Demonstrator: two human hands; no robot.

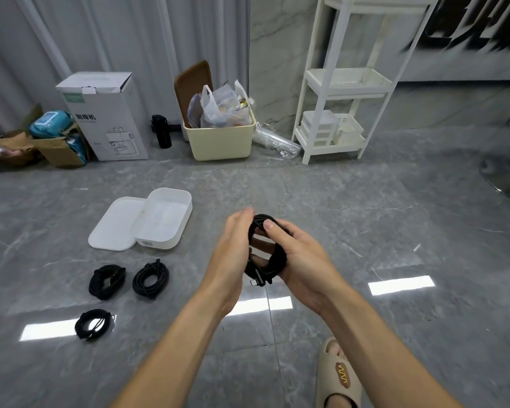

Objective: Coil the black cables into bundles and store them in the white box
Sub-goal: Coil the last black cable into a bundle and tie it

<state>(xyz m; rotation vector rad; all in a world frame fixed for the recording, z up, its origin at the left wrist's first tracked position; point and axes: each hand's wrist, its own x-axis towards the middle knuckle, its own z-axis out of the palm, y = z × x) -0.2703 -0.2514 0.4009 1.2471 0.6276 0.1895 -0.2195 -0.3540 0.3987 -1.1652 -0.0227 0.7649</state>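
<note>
A coiled black cable (277,257) hangs in the air between both hands at the middle of the view, its plug end sticking out at the bottom. My right hand (298,254) grips the coil, thumb over its top. My left hand (233,245) presses flat against the coil's left side with straight fingers. The white box (183,213) stands open on the floor to the left, with its lid (112,225) leaning under its left side. Three coiled black cable bundles lie on the floor nearer me: one (106,281), a second (150,278) and a third (94,323).
Along the far wall stand a cardboard appliance box (106,113), a cream bin (218,136) stuffed with bags, a black bottle (161,131) and a white shelf rack (345,83). A foot in a beige slipper (337,375) stands at the lower right. A glass disc (504,178) lies at the right edge.
</note>
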